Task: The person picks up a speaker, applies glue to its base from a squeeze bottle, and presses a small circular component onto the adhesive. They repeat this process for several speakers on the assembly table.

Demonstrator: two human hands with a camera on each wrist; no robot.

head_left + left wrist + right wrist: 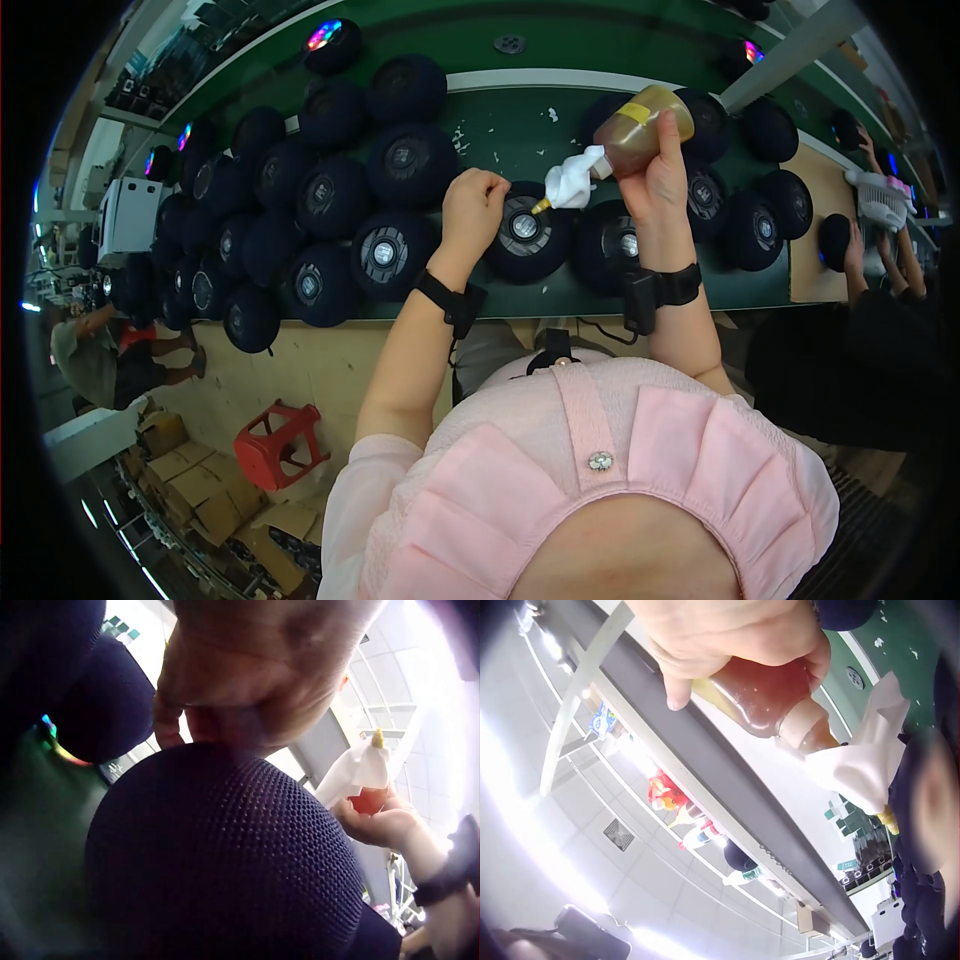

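Observation:
My right hand point(655, 185) grips a clear squeeze bottle point(645, 130) of amber liquid, tipped nozzle-down to the left. White tissue point(570, 182) wraps its neck, and the yellow nozzle tip point(541, 207) overlaps the face of a dark, fabric-covered round speaker point(528, 258). That speaker carries a shiny silver disc point(524, 227) at its centre. My left hand point(474, 210) is at the speaker's upper left edge with curled fingers; in the left wrist view those fingers point(169, 724) are right against the mesh cover point(225, 847). I cannot tell whether they hold the edge.
Many similar round speakers point(385, 255) crowd the green table point(500, 125) on the left, with more point(750, 235) on the right. A few have glowing coloured lights. White scraps lie behind the work. Another person's hands point(855, 250) are far right; a red stool point(280, 445) stands on the floor.

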